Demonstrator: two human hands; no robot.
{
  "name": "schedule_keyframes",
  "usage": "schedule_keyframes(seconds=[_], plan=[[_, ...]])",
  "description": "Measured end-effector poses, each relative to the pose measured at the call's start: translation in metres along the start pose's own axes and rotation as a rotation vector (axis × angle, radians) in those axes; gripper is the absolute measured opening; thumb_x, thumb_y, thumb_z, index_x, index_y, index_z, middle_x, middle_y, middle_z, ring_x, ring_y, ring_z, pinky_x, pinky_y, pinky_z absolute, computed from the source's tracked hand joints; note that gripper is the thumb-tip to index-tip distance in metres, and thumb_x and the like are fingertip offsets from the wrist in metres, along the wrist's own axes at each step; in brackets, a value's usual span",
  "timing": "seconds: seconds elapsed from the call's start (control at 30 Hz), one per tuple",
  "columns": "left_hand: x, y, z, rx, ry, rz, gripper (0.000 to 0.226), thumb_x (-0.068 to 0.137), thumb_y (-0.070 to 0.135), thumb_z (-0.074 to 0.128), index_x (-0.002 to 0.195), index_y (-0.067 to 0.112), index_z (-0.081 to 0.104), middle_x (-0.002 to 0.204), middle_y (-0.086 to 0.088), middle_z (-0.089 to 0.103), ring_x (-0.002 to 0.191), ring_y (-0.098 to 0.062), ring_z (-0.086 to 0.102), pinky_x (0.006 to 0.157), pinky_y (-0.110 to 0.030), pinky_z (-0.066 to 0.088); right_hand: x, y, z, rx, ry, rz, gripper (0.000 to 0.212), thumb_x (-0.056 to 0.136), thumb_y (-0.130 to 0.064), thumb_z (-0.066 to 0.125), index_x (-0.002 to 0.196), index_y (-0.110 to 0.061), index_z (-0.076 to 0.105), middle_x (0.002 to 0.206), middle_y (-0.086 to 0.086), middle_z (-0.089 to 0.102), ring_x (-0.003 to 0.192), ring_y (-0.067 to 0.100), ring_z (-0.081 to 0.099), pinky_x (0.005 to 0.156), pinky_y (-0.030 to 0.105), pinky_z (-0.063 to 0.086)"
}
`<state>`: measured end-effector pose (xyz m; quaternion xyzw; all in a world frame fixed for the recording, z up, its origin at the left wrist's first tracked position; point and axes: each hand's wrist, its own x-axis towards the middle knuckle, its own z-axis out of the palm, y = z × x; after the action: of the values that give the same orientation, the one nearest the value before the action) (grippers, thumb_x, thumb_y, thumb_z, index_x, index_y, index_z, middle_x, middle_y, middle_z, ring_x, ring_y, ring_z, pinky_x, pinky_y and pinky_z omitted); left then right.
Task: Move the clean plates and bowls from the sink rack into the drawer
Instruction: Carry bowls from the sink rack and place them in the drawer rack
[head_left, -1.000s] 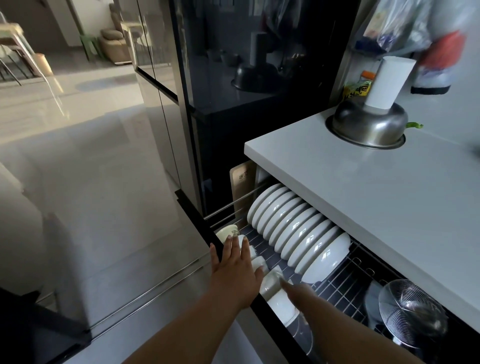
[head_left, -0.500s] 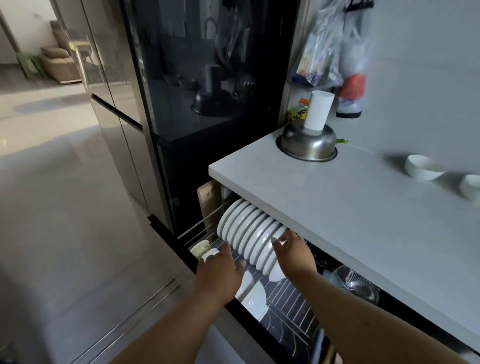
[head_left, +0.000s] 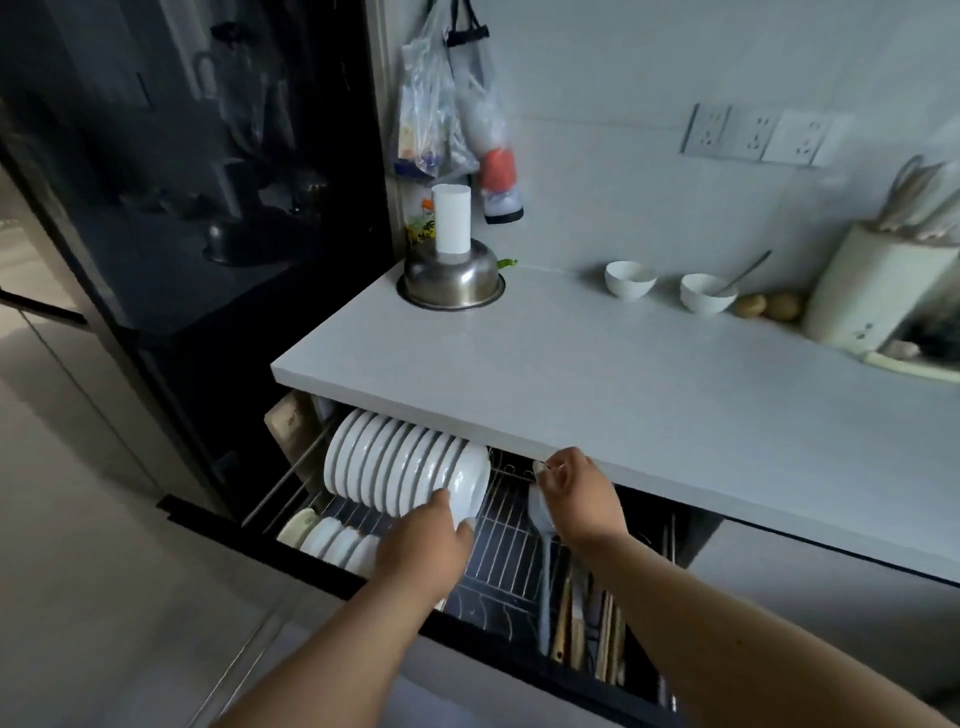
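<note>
A row of several white plates (head_left: 384, 462) stands on edge in the wire rack (head_left: 511, 545) of the open drawer (head_left: 311, 566) under the counter. My left hand (head_left: 423, 545) grips the lower rim of the frontmost plate (head_left: 470, 480) at the row's right end. To the right of the plates, under the counter edge, my right hand (head_left: 579, 488) has its fingers pinched together at the rack's wire. Whether it holds anything is unclear. Small white bowls (head_left: 337, 540) lie in a lower row at the drawer's front left.
Long utensils (head_left: 587, 613) lie in the drawer's right part. On the counter (head_left: 623, 389) are a steel bowl (head_left: 452, 280) with a white cylinder, two white bowls (head_left: 629, 279), and a utensil holder (head_left: 878, 291). A dark glass cabinet (head_left: 208, 208) stands on the left.
My left hand rose from the small bowls to the frontmost plate's rim. My right hand left the plates and moved right to the rack wire. The view tilted up toward the counter.
</note>
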<state>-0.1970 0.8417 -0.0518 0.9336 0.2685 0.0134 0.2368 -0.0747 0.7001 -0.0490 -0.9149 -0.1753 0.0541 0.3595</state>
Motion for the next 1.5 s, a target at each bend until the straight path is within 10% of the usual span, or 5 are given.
schedule_keyframes(seconds=[0.63, 1.1, 1.27, 1.5], plan=[[-0.019, 0.267, 0.094, 0.124, -0.150, 0.436, 0.034, 0.098, 0.043, 0.037, 0.115, 0.015, 0.046, 0.106, -0.005, 0.067, 0.099, -0.028, 0.062, 0.075, -0.033, 0.046, -0.067, 0.212, -0.233, -0.044, 0.384, 0.427, 0.033, 0.094, -0.046, 0.045, 0.110, -0.019, 0.054, 0.106, -0.001, 0.062, 0.083, 0.016, 0.055, 0.069, 0.027, 0.039], [-0.105, 0.541, 0.235, 0.089, -0.272, 0.792, 0.043, 0.098, 0.042, 0.038, 0.131, 0.015, 0.043, 0.132, -0.004, 0.051, 0.116, -0.023, 0.054, 0.088, -0.033, 0.046, -0.186, 0.427, -0.434, -0.101, 0.707, 0.790, 0.036, 0.096, -0.045, 0.043, 0.111, -0.015, 0.055, 0.111, 0.006, 0.063, 0.095, 0.025, 0.061, 0.072, 0.029, 0.042], [-0.136, 0.597, 0.278, 0.220, -0.375, 0.929, 0.077, 0.096, 0.055, 0.037, 0.153, 0.015, 0.006, 0.160, -0.013, 0.005, 0.147, -0.030, 0.008, 0.120, -0.042, 0.013, -0.231, 0.472, -0.475, -0.130, 0.809, 0.885, 0.035, 0.095, -0.043, 0.045, 0.108, -0.013, 0.057, 0.102, 0.006, 0.065, 0.084, 0.023, 0.060, 0.068, 0.030, 0.043], [-0.161, 0.640, 0.327, 0.439, -0.482, 1.144, 0.095, 0.087, 0.074, 0.026, 0.151, 0.021, -0.020, 0.156, -0.010, -0.028, 0.142, -0.026, -0.030, 0.115, -0.050, -0.018, -0.281, 0.515, -0.487, -0.094, 0.868, 1.083, 0.030, 0.094, -0.045, 0.045, 0.088, -0.016, 0.052, 0.080, 0.003, 0.062, 0.068, 0.020, 0.059, 0.059, 0.033, 0.045]])
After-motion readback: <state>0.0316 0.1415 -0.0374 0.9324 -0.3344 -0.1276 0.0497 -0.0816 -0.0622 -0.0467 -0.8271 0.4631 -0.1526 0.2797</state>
